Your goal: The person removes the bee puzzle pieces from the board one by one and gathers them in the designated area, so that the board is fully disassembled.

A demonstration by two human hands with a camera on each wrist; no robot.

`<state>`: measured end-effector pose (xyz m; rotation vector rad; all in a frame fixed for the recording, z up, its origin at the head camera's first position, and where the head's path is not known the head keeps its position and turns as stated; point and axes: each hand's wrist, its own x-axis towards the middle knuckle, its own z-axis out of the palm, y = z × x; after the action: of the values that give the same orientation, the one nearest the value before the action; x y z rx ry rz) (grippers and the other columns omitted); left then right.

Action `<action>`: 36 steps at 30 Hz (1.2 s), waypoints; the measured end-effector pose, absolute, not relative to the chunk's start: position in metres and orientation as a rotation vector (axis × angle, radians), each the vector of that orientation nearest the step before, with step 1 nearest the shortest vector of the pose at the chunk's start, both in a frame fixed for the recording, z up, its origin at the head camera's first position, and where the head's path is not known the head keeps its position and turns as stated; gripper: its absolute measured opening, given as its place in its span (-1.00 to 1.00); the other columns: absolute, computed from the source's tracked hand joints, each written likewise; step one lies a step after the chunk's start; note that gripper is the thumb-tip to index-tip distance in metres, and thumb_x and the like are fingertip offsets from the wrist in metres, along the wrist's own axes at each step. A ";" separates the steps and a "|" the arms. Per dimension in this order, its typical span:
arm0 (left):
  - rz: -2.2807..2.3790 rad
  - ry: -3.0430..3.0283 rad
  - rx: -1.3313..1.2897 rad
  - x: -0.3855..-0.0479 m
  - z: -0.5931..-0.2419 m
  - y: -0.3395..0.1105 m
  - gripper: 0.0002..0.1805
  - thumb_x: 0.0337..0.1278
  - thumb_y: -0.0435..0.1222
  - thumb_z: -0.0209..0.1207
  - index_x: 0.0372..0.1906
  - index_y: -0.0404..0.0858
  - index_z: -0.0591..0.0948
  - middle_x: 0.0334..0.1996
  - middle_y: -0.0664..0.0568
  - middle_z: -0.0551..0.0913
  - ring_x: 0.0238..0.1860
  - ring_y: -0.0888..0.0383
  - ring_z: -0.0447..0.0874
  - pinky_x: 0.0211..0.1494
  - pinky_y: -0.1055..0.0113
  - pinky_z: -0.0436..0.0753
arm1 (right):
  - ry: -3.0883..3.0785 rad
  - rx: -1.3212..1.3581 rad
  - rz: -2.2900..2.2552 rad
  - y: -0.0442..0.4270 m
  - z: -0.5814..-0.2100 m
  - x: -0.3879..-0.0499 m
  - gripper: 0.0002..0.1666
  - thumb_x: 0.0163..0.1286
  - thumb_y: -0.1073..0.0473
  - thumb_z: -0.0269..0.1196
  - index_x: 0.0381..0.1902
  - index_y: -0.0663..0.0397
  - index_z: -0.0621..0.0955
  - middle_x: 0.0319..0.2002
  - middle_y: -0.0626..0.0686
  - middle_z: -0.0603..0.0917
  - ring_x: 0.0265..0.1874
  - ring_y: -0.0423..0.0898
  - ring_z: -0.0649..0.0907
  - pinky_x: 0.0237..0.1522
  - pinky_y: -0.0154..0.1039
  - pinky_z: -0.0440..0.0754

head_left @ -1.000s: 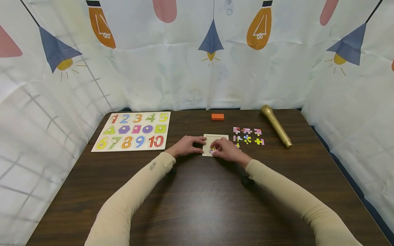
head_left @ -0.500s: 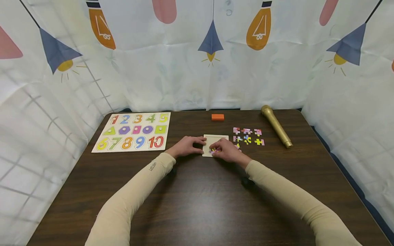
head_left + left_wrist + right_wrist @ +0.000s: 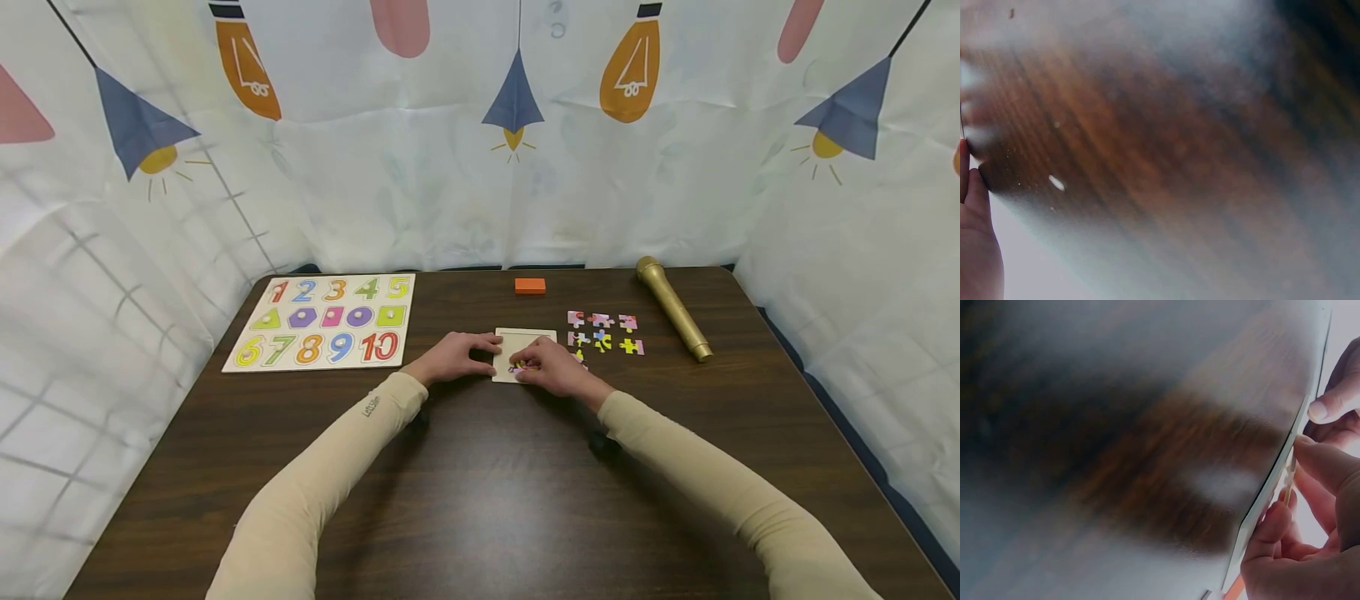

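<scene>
A small cream puzzle tray (image 3: 508,340) lies flat at mid-table, its thin edge also visible in the right wrist view. My left hand (image 3: 452,357) rests at the tray's left side, fingertips and thumb touching its edge. Over the tray's lower part, my right hand (image 3: 553,367) pinches a jigsaw puzzle piece (image 3: 1289,481) between thumb and fingers. Colourful puzzle bits (image 3: 516,369) show under those fingertips; the hand hides the rest. Several loose jigsaw pieces (image 3: 602,320) lie in rows to the right of the tray.
A number and shape board (image 3: 348,336) lies at the table's back left. Behind the tray sits an orange block (image 3: 530,286). A gold microphone (image 3: 675,310) lies at the back right. Printed curtains surround the dark wooden table (image 3: 495,500).
</scene>
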<state>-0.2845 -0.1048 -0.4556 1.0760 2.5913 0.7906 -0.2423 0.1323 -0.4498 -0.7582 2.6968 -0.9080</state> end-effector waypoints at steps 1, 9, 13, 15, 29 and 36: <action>0.788 2.593 1.077 -0.285 -0.456 -0.105 -0.52 0.15 -0.13 0.34 0.17 -0.21 0.64 0.32 -0.01 0.47 0.38 0.07 0.34 0.38 0.12 0.34 | 2.693 -0.755 -0.911 0.132 -0.450 -0.242 -0.67 0.34 0.15 0.32 0.05 0.07 0.70 -0.12 0.06 0.58 -0.21 -0.07 0.48 -0.22 -0.21 0.45; 0.793 2.583 1.060 -0.283 -0.455 -0.105 -0.51 0.15 -0.13 0.34 0.18 -0.21 0.64 0.33 0.00 0.46 0.39 0.07 0.34 0.39 0.12 0.33 | 2.680 -0.738 -0.925 0.134 -0.450 -0.242 -0.64 0.37 0.13 0.30 0.08 0.09 0.67 -0.11 0.06 0.57 -0.19 -0.07 0.54 -0.14 -0.16 0.52; 0.800 2.580 1.061 -0.283 -0.455 -0.105 -0.51 0.16 -0.14 0.34 0.17 -0.21 0.64 0.33 -0.01 0.46 0.38 0.06 0.34 0.39 0.12 0.34 | 2.682 -0.712 -0.925 0.135 -0.452 -0.244 -0.64 0.37 0.10 0.29 0.08 0.08 0.66 -0.12 0.05 0.58 -0.18 -0.09 0.56 -0.09 -0.14 0.55; 0.799 2.583 1.065 -0.283 -0.455 -0.105 -0.51 0.16 -0.13 0.34 0.18 -0.21 0.63 0.33 -0.01 0.46 0.39 0.06 0.34 0.38 0.11 0.34 | 2.675 -0.695 -0.932 0.136 -0.452 -0.244 -0.65 0.37 0.09 0.29 0.07 0.06 0.67 -0.11 0.04 0.57 -0.18 -0.10 0.55 -0.08 -0.14 0.55; 0.806 2.588 1.064 -0.285 -0.457 -0.106 -0.51 0.15 -0.12 0.34 0.17 -0.21 0.64 0.32 -0.01 0.47 0.39 0.06 0.34 0.39 0.11 0.33 | 2.687 -0.730 -0.969 0.136 -0.453 -0.245 -0.69 0.37 0.12 0.30 0.03 0.08 0.69 -0.12 0.04 0.59 -0.18 -0.08 0.58 -0.06 -0.09 0.56; 0.817 2.586 1.037 -0.284 -0.456 -0.105 -0.52 0.14 -0.12 0.35 0.15 -0.20 0.65 0.33 0.01 0.46 0.39 0.08 0.33 0.39 0.13 0.33 | 2.671 -0.713 -0.980 0.137 -0.451 -0.248 -0.68 0.36 0.14 0.30 0.05 0.08 0.68 -0.06 0.07 0.59 -0.13 -0.03 0.59 0.01 -0.05 0.56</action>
<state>-0.2843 -0.1047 -0.4564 1.0367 2.5863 0.8170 -0.2476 0.1370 -0.4515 -0.7130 2.6715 -0.9799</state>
